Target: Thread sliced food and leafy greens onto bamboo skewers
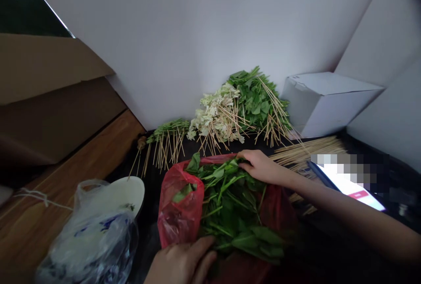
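A red plastic bag (179, 205) lies open in front of me, full of leafy green vegetables (233, 209). My left hand (182, 261) is at the bag's near left edge, its fingers bent against the rim and leaves; what they grip, if anything, is hidden. At the bag's far right rim, my right hand (258, 165) has its fingers curled onto the greens. Behind the bag are skewered pale cabbage pieces (213, 117), a pile of skewered green leaves (258, 104) and skewered green beans or stems (169, 130).
Bare wooden skewers (312, 148) lie to the right, beside a lit phone (348, 187). A white box (329, 100) stands behind them. At left are a white plate (140, 187), a clear plastic bag (95, 244) and a cardboard box (59, 117).
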`<state>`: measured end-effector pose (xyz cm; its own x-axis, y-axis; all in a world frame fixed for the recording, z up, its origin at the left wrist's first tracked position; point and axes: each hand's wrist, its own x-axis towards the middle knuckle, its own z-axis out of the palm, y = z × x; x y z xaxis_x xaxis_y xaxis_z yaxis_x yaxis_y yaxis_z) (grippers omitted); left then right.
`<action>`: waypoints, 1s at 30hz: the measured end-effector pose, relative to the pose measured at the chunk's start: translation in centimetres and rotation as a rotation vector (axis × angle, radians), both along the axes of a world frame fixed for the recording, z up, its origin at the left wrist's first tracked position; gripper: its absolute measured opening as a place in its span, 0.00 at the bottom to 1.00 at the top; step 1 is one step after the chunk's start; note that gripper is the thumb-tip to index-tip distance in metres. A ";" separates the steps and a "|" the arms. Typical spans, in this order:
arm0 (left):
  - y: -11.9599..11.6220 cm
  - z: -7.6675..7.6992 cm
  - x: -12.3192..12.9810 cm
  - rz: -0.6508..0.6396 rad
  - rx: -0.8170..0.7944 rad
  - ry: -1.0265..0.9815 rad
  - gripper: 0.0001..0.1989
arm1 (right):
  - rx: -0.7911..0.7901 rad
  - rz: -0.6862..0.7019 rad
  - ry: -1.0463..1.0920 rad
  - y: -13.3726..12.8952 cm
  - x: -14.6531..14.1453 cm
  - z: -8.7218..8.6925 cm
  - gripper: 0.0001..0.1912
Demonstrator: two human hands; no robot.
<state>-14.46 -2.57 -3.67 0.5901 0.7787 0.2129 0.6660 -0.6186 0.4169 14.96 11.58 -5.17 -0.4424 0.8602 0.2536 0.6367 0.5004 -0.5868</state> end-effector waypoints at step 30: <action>2.2 0.0 -5.0 0.530 0.327 0.159 0.20 | 0.059 0.699 -0.361 -7.0 -9.0 2.9 0.45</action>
<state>-19.49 -0.41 -3.67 0.1872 0.8831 0.4302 0.9543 -0.2673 0.1334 5.98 4.57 -2.31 -0.9395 0.3415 0.0283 0.3086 0.8790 -0.3636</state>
